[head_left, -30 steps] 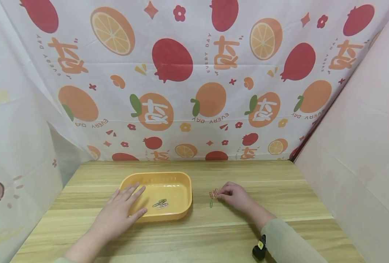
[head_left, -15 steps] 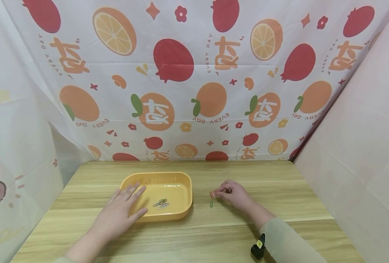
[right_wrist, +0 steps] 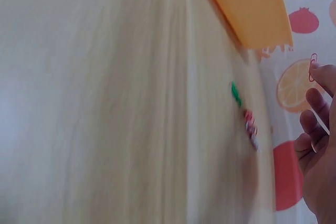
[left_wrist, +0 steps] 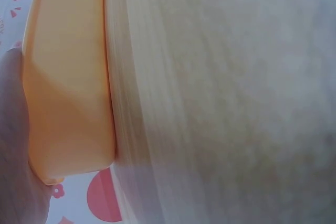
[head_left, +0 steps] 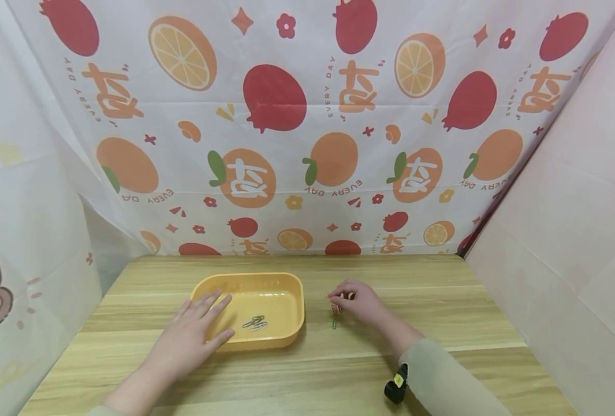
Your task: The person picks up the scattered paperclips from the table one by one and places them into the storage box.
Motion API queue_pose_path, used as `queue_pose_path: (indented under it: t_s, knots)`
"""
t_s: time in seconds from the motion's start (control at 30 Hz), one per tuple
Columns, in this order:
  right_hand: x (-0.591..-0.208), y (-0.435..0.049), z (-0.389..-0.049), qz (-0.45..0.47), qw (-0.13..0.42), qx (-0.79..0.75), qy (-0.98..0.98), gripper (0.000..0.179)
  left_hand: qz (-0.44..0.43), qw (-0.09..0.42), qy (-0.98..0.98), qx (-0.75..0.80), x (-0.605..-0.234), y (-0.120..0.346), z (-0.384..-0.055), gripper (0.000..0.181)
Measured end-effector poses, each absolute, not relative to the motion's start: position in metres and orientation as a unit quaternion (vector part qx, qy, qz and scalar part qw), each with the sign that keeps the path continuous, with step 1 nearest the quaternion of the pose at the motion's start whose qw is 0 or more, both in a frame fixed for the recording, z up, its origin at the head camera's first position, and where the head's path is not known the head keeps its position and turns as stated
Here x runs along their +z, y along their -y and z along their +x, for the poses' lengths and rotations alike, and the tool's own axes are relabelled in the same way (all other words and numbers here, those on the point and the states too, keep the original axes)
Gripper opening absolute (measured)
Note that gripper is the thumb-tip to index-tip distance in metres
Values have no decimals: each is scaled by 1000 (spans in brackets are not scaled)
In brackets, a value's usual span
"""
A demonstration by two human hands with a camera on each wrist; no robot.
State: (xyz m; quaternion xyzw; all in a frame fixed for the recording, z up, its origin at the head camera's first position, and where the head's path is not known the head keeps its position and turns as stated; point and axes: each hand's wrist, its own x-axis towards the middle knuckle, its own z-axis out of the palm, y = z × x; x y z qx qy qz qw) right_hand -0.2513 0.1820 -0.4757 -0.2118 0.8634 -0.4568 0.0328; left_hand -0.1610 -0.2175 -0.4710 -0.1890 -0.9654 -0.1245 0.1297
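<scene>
My right hand (head_left: 362, 301) pinches a red paper clip (right_wrist: 313, 67) between thumb and forefinger, raised above the table in the right wrist view. Below it, a small group of red paper clips (head_left: 336, 309) lies on the wood, partly hidden by the fingers in the head view. Just in front of them is a green paper clip (head_left: 334, 325). My left hand (head_left: 185, 338), fingers spread and fairly straight, rests over the left side of a yellow tray (head_left: 281, 343). Several paper clips (head_left: 256, 323), silvery and one yellowish, lie together on the tray's bottom.
The wooden table (head_left: 307, 384) reaches back to a white curtain (head_left: 307, 104) printed with fruit. Pale sheets (head_left: 562, 219) hang along both sides. A black device (head_left: 397, 386) with a yellow mark sits at the right sleeve.
The right hand has picked a red paper clip from the group and moved slightly up and left with it. The left hand and the tray stay where they were.
</scene>
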Motion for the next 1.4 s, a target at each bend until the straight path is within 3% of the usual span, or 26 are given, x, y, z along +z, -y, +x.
queue_pose_path:
  t_s: [1.07,1.4]
  knots:
    - [-441,-49,-244,-302,25,-463,-833,14,-185,128,966,-125,-472,218,-160,71]
    - [-444,-29,-251,-348,34,-357,-866,11,-186,131,966,-123,-472,219,-162,70]
